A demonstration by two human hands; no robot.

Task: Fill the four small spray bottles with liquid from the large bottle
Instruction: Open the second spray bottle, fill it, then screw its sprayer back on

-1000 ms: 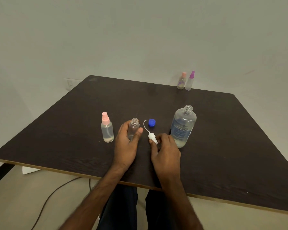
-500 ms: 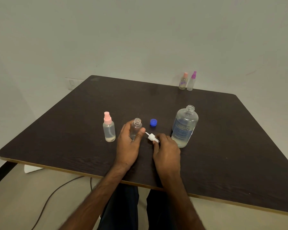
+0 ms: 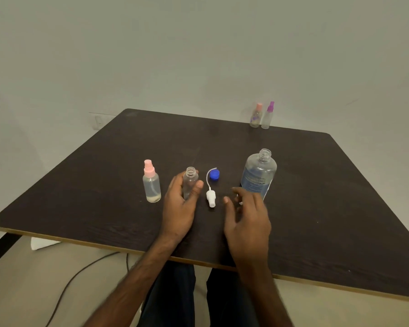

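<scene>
Head camera looks down on a dark wooden desk [image 3: 316,208] set against a pale wall [image 3: 198,55]. The left hand [image 3: 178,208] grips a small spray bottle [image 3: 190,181] that stands upright a little in from the near edge, about midway along it. The fingers wrap round its left and far sides and the thumb presses its right side. The bottle's threaded neck is open; how much liquid it holds cannot be told.

Just right of it a white pump head [image 3: 210,198] lies on its side on the desk. Its thin dip tube curves toward the far edge and ends beside a blue cap [image 3: 214,174].

The right hand [image 3: 247,223] hovers above the desk, slightly blurred, with its fingers spread, loosely bent and holding nothing. Its fingertips are near the base of the large bottle [image 3: 259,175]. That bottle stands upright right of the blue cap, its neck open and a blue-printed label on its side.

Left of the left hand and apart from it stands a pink-capped spray bottle [image 3: 151,182] with clear liquid inside. At the far edge, toward the right corner, a pink-topped bottle [image 3: 256,115] and a purple-topped bottle [image 3: 267,115] stand side by side.

Below the near edge a dark cable [image 3: 80,277] trails over the floor, and a white sheet [image 3: 43,243] lies near the left corner.
</scene>
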